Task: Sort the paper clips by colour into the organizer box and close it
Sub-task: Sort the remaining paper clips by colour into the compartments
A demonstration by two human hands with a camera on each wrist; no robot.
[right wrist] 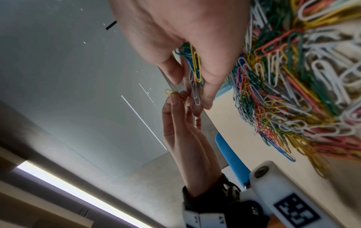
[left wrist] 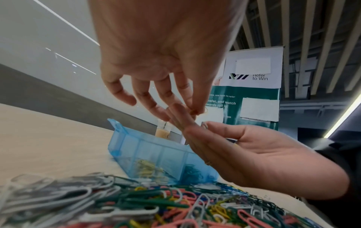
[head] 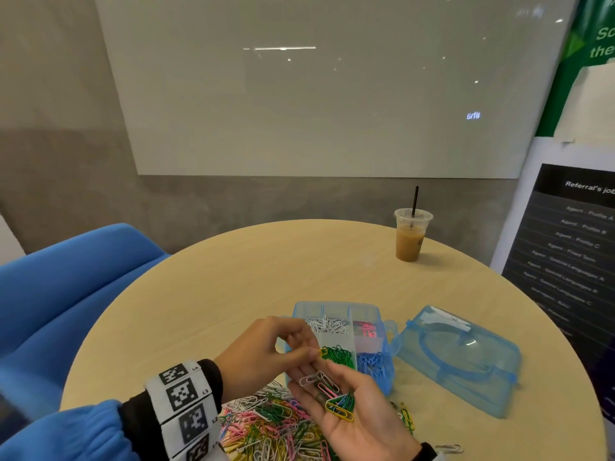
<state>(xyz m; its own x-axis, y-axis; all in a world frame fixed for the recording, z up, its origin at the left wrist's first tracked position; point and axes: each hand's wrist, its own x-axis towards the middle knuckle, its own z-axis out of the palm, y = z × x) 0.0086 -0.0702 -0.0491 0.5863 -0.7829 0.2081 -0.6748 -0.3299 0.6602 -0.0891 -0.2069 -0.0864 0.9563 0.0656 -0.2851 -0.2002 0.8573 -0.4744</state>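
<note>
Box (head: 382, 377) behind clip pile (head: 266, 424) — lid (head: 459, 361) right of box.

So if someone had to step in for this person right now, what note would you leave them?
Left hand: pinches one yellow paper clip over the organizer box.
Right hand: palm up, open, carrying a small batch of mixed clips.
Box open on the round table; its lid lies apart to the right.
Done: some white, red, green and blue clips are in separate compartments.
Left: the big unsorted pile near the table's edge, a few strays to its right, then close the box.
</note>
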